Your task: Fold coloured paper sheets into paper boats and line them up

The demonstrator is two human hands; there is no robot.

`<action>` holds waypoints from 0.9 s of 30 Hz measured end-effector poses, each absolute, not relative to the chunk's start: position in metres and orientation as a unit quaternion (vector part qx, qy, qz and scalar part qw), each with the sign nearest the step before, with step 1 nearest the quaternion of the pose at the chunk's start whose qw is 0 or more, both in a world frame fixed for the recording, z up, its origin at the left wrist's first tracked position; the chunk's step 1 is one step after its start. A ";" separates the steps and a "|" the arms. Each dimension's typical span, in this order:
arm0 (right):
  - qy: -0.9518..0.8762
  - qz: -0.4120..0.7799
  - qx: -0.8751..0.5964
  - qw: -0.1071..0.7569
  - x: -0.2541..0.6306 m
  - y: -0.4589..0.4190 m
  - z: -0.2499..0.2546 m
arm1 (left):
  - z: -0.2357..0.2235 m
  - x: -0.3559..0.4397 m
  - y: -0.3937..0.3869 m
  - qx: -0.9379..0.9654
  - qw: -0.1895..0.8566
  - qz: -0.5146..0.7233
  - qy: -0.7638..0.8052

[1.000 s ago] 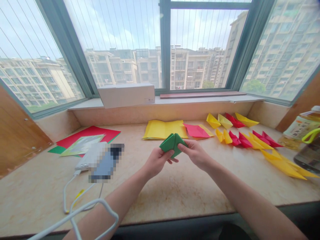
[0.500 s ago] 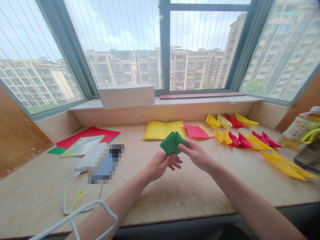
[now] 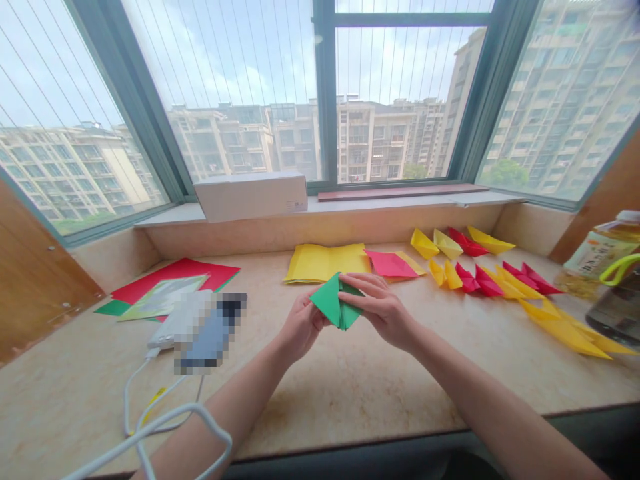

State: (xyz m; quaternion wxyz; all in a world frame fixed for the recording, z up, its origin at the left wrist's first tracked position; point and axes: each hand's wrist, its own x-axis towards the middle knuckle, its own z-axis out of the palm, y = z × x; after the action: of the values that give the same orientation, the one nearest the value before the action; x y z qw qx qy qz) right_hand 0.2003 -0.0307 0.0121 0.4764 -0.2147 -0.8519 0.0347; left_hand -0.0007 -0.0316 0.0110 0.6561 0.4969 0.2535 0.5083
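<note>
A folded green paper [image 3: 330,301], diamond-shaped with several layers, is held up above the counter between both hands. My left hand [image 3: 304,327] grips its left side from below, the fingers partly hidden behind the paper. Across its right face lie the fingers of my right hand [image 3: 383,307], with the thumb out of sight behind. Beyond the hands rest a stack of yellow paper [image 3: 325,260] and a red sheet [image 3: 393,264]. Folded paper boats in yellow and red stand to the right, among them a red boat [image 3: 467,241] and a large yellow one [image 3: 565,327].
At left, red paper [image 3: 175,277] lies beneath a white power bank [image 3: 183,320] and a blurred-out phone [image 3: 213,333]. A white cable [image 3: 170,417] loops near my left forearm. On the right are a bottle [image 3: 600,257] and a dark object with a yellow-green strap [image 3: 620,268]. A white box [image 3: 253,197] sits on the sill.
The green paper has been turned, so a smooth triangular face now shows on its left. My right hand has shifted from pinching its edge to laying fingers across it.
</note>
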 end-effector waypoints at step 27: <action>-0.812 0.207 -0.279 0.469 0.186 -0.031 0.000 | 0.009 0.000 -0.032 0.589 0.559 0.474 0.340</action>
State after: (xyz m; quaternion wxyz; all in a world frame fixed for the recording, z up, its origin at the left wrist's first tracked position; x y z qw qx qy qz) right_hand 0.1857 -0.0307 -0.0005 0.4690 -0.2791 -0.8121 0.2066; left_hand -0.0002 -0.0318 0.0086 0.5587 0.5893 0.3402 0.4743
